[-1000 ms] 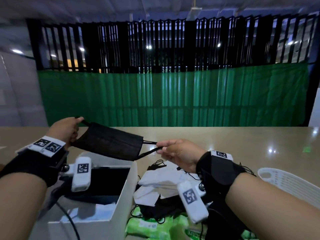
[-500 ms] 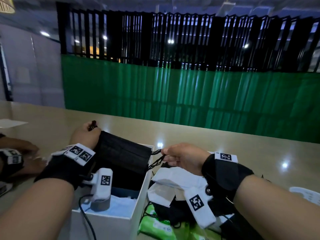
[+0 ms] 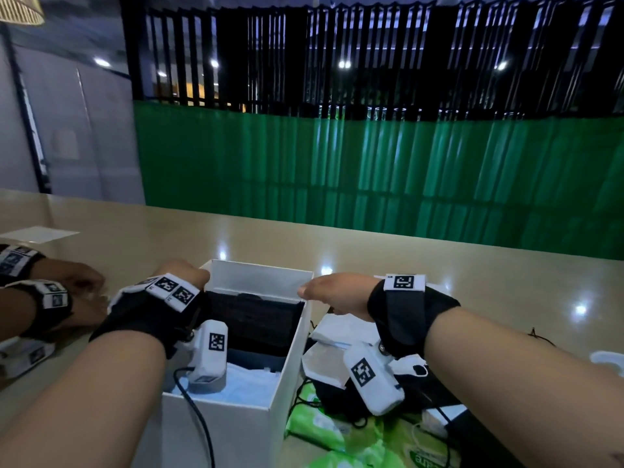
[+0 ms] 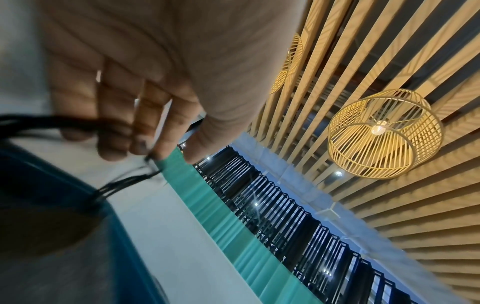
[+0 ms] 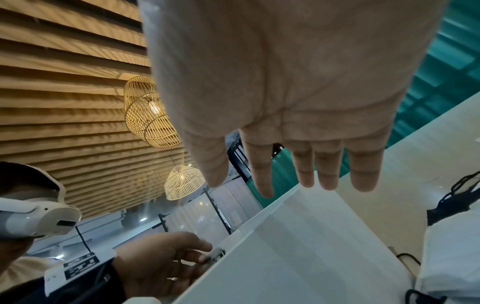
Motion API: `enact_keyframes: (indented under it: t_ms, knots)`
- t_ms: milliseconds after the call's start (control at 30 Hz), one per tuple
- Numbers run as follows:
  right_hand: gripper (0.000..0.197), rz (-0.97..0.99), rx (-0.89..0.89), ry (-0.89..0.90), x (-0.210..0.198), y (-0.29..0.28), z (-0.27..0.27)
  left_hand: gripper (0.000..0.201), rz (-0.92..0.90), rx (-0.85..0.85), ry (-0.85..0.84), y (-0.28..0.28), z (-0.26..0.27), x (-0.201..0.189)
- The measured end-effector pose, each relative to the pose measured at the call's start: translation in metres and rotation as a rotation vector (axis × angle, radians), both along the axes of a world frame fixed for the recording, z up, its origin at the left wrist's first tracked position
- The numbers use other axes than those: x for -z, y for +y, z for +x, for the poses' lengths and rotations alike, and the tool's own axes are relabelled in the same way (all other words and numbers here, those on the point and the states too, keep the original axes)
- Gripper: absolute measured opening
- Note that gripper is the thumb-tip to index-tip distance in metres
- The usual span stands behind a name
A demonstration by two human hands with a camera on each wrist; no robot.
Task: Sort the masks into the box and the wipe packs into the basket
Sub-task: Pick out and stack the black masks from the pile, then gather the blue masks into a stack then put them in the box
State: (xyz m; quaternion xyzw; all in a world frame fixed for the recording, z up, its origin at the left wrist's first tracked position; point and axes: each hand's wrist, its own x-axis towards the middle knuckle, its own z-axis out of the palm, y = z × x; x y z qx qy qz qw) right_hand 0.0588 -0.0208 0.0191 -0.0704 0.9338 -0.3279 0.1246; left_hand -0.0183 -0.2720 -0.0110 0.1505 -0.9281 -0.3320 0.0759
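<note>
A black mask (image 3: 256, 319) lies inside the white box (image 3: 216, 427), on top of pale blue masks (image 3: 250, 383). My left hand (image 3: 182, 273) is at the box's left rim. In the left wrist view its fingers (image 4: 145, 148) still pinch the mask's black ear loop (image 4: 124, 181). My right hand (image 3: 324, 292) hovers over the box's right rim (image 5: 298, 246); its fingers (image 5: 285, 185) are straight and hold nothing. Right of the box lies a pile of white masks (image 3: 334, 332) and green wipe packs (image 3: 317, 427). The white basket (image 3: 607, 361) shows only at the right edge.
Another person's hands (image 3: 77, 285), with wrist bands, work on the table to the left of the box. A sheet of paper (image 3: 37, 234) lies at the far left. A black cable (image 3: 199, 417) hangs across the box front. Bare tabletop (image 3: 472, 282) stretches behind the box.
Both hands lowered the stretched black mask into the box. The right hand let go of its ear loop and opened. The head view swung left and down.
</note>
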Motion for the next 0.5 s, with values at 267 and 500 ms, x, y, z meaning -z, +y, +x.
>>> enact_keyframes:
  t_ms: [267, 500]
  knots:
    - [0.037, -0.019, 0.049, 0.063, 0.001, 0.063, 0.031, 0.023, 0.168, 0.151, 0.101, 0.020, 0.015, -0.012]
    - [0.033, -0.017, 0.273, 0.066, 0.004, 0.153, 0.069, 0.007, 0.364, 0.459, 0.274, 0.095, 0.055, -0.059]
